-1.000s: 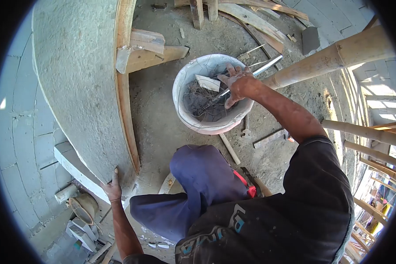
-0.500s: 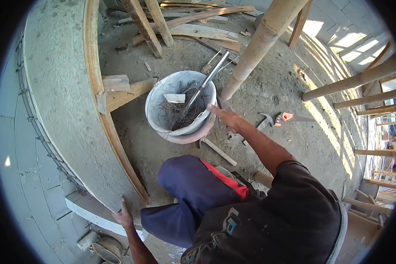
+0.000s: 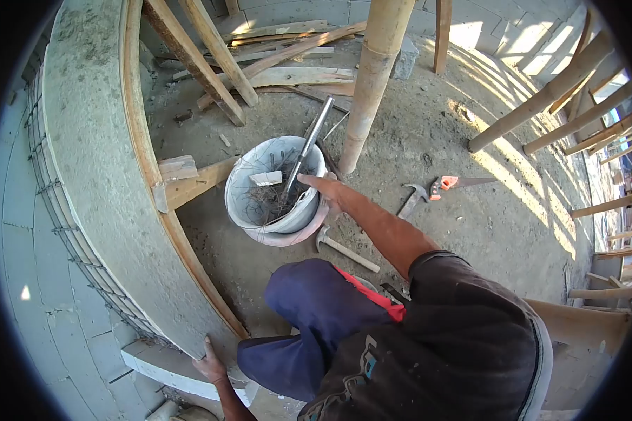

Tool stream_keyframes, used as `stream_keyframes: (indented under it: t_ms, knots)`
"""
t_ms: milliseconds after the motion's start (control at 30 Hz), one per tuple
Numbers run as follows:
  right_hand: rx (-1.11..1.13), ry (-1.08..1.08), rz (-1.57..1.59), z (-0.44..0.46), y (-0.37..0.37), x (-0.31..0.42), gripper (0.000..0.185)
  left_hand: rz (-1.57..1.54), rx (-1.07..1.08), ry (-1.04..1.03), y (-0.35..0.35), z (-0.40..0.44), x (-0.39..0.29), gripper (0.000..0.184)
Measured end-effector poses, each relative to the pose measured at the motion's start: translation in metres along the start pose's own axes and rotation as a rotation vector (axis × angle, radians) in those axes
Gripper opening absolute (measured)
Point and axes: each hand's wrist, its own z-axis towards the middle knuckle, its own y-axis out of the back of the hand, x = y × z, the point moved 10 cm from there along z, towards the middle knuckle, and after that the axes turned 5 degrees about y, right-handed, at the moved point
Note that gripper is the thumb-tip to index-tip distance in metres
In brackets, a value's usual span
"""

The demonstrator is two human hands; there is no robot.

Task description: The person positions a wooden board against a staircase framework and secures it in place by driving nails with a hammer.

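Observation:
My right hand grips the right rim of a white bucket, its thumb over the edge and the other fingers mostly hidden. Inside the bucket lie tangled thin wires and a white flat piece. A shiny metal bar leans out over the far rim. My left hand holds the lower edge of a long curved grey slab, thumb on top, its fingers partly hidden. Just right of the bucket, a claw hammer lies on the ground.
A second hammer and an orange-handled saw lie to the right. A bamboo post stands behind the bucket. Timber props and loose boards are at the back. A wooden brace juts from the slab's edging.
The view has shifted, so most things sit a little differently in frame. The bucket appears slightly lower and further left, with my right hand still on its rim. My left hand stays on the slab edge.

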Motion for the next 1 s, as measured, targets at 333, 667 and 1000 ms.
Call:
stream_keyframes:
  t_ms: [333, 667, 1000]
  knots:
    - [-0.028, 0.028, 0.283, 0.038, -0.005, 0.036, 0.052, -0.037, -0.002, -0.048, -0.001, -0.001, -0.010, 0.049]
    - [-0.056, 0.348, 0.575, 0.132, -0.014, 0.192, 0.052, -0.009, 0.015, -0.022, -0.001, 0.005, 0.002, 0.049]
    - [0.010, 0.288, 0.108, 0.163, -0.070, 0.169, 0.073, 0.006, -0.018, 0.044, 0.001, 0.007, 0.028, 0.051]
